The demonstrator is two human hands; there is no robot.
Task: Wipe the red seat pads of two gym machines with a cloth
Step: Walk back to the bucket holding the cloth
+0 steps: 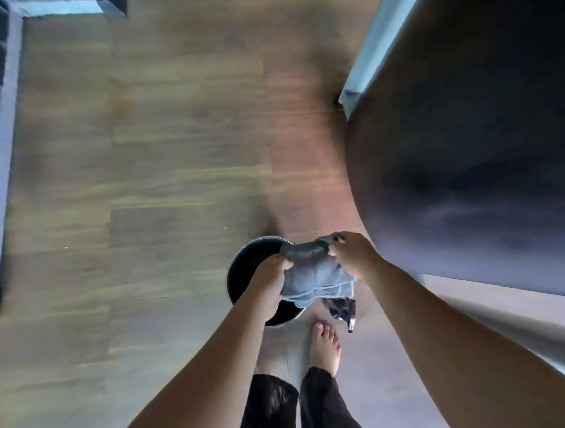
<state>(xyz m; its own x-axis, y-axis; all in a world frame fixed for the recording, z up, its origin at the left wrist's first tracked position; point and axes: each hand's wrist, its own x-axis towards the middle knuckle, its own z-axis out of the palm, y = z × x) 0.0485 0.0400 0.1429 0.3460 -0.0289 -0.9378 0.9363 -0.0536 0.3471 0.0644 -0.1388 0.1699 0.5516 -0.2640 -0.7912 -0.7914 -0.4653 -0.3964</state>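
Whole frame was motion-smeared; I could not resolve floor detail. My left hand (271,286) and the cloth (315,273) covered the near and right rim of the dark round container (244,266) beneath them. A small black shiny object (340,308) below the cloth was part-hidden; identity unclear. The large dark surface (464,143) beyond my right hand (353,254) ran off the frame's right edge.
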